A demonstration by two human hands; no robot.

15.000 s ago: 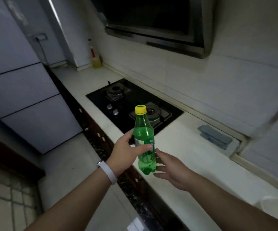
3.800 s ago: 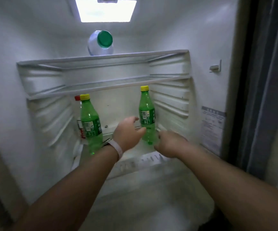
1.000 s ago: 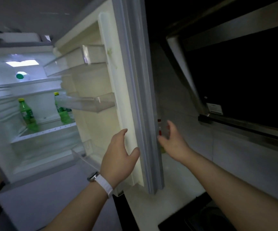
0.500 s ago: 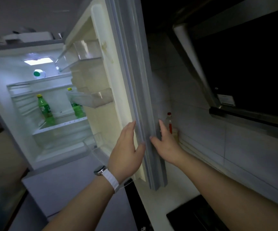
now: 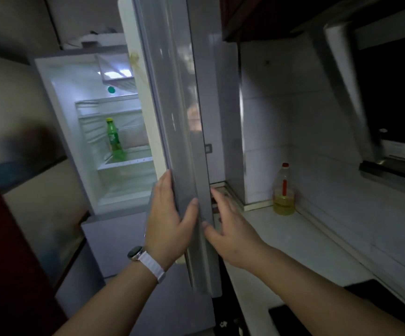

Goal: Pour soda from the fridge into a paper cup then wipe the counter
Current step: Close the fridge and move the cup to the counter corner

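The grey fridge door [image 5: 174, 117] stands edge-on in front of me, partly swung toward the lit fridge [image 5: 114, 141]. My left hand [image 5: 170, 219] grips the door's free edge, thumb on the outer face and fingers on the inner side. My right hand [image 5: 228, 226] lies flat, fingers spread, against the door's outer face. One green soda bottle [image 5: 114, 139] with a yellow cap stands on a shelf inside; the door hides the rest of that shelf. No paper cup or cloth is in view.
A white counter [image 5: 305, 251] runs along the right, with a bottle of yellow oil [image 5: 283, 192] in the back corner. A black hob corner [image 5: 378, 309] shows at lower right, a range hood [image 5: 378, 93] above it. A dark red wall panel [image 5: 7, 238] stands at left.
The door has swung further toward the fridge, now hiding the second soda bottle. My left hand has closed around the door edge and my right palm has pressed onto its outer face.
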